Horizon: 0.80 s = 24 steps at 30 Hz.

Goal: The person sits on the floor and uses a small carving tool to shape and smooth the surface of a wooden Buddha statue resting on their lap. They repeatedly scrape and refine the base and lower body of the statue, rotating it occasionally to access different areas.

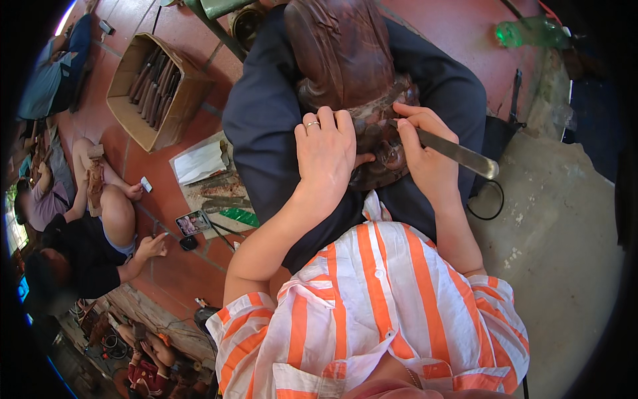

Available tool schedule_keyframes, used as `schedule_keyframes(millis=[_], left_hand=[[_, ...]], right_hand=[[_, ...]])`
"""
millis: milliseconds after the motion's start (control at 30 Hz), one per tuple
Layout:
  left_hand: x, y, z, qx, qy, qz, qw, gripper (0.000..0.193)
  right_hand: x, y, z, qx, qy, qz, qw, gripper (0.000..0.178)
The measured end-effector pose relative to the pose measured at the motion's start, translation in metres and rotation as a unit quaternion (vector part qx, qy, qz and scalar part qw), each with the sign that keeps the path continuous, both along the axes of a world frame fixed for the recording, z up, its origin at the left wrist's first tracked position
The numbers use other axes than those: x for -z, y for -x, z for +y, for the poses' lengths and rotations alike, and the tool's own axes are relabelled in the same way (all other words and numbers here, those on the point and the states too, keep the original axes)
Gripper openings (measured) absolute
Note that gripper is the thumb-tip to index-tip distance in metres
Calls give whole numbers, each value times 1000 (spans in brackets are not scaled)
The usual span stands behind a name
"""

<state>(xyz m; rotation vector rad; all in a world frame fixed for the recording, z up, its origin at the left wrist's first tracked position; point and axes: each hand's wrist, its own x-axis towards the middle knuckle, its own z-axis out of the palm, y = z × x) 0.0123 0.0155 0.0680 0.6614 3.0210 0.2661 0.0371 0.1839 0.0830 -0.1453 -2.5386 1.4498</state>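
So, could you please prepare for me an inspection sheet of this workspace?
Surface: red tiled floor; spotted grey surface at right.
Job's things: glossy dark-brown carving between the legs; long grey metal tool.
Clutter: open brown cardboard box holding slender brown items; black phone; green plastic bottle.
Hands: left fingers touch the carving; right fingers grip the tool.
Cables: thin black loop at right, possibly a cord.
Surroundings: seated person in black top at left; others beyond.

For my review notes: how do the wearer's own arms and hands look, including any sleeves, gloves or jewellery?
The left hand wears a slim, shiny ring; no ring is visible on the right hand. Both are ungloved. Forearms are uncovered below loose, short sleeves with orange and white stripes.
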Motion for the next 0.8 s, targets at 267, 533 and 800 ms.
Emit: schedule_keyframes(millis=[267, 533, 800], left_hand=[[2, 0, 0, 2, 2, 20, 1000, 69], [3, 0, 0, -3, 4, 16, 1000, 67], [4, -1, 0, -6, 2, 10, 1000, 67]], right_hand=[[-5, 1, -9, -8, -63, 27, 998, 6], [-14, 1, -16, -2, -82, -14, 997, 6], [-16, 1, -19, 0, -79, -15, 997, 8]])
